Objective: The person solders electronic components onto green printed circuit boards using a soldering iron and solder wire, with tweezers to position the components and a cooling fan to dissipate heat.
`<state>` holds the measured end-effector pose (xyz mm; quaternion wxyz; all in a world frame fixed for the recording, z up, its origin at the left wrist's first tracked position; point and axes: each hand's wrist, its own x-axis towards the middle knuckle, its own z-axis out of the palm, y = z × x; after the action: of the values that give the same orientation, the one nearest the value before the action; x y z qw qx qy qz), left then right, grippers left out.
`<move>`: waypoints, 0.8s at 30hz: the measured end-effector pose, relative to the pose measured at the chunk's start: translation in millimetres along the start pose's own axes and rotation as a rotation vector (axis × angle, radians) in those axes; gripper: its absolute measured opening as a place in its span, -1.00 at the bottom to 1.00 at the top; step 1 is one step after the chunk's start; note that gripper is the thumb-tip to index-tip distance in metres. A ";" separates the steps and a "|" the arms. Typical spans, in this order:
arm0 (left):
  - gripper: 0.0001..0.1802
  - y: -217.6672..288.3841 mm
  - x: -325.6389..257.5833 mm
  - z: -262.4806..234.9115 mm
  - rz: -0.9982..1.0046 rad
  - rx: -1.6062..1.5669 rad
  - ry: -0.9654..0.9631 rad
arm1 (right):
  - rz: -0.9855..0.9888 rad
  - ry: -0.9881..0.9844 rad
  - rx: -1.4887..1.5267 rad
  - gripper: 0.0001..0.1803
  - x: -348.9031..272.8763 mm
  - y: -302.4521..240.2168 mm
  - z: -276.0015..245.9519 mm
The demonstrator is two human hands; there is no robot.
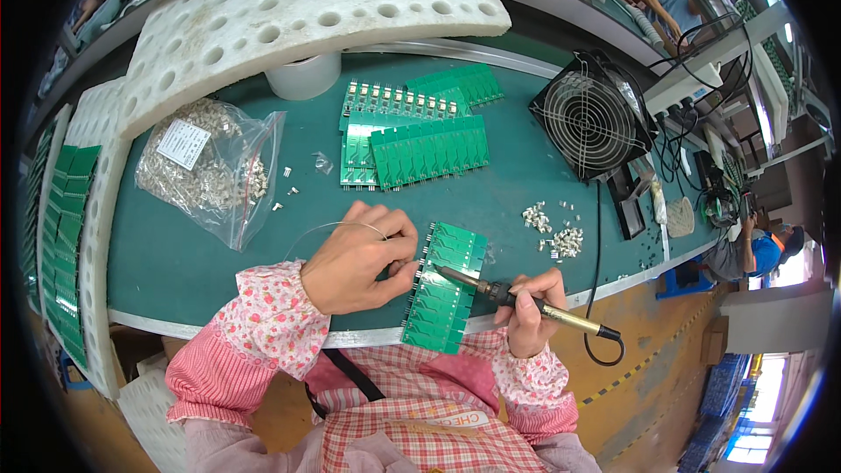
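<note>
A green circuit board panel (448, 285) lies at the table's front edge, partly over it, with a row of pins along its left side. My right hand (531, 311) is closed round a soldering iron (561, 314), whose tip points left and meets the panel near its upper left part. Beside the panel's pin edge, my left hand (363, 258) is closed, thumb and fingers pinched. A thin solder wire (328, 226) loops out from it; the wire's end at the fingertips is hard to make out.
Several green panels (429, 153) are stacked beyond my hands. A bag of small white parts (197, 166) lies at left, loose white connectors (565, 243) at right. A black fan (591, 118) stands at back right. White foam boards (307, 4) border the back and left.
</note>
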<state>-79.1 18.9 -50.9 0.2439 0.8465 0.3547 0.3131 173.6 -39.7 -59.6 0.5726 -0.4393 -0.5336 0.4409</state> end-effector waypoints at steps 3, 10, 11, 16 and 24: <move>-0.88 2.0 0.2 2.6 0.000 0.003 -0.012 | 0.026 -0.005 -0.001 -0.79 -0.3 -1.6 1.8; -0.90 3.2 1.3 4.0 0.020 0.006 -0.004 | 0.058 -0.006 -0.019 -0.78 -0.8 -4.6 3.8; -0.90 3.4 1.2 4.2 0.019 0.011 -0.002 | 0.060 -0.008 -0.040 -0.79 -1.1 -4.1 3.7; -0.89 1.9 1.2 6.4 0.021 0.023 0.010 | 0.041 -0.010 -0.038 -0.79 -1.3 -2.5 3.9; -0.89 1.8 0.8 7.9 0.019 0.037 0.009 | 0.058 -0.007 -0.041 -0.82 -1.2 -3.7 4.8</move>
<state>-72.3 16.8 -54.9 0.2234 0.8530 0.3534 0.3125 168.8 -41.6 -56.1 0.5485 -0.4647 -0.5315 0.4480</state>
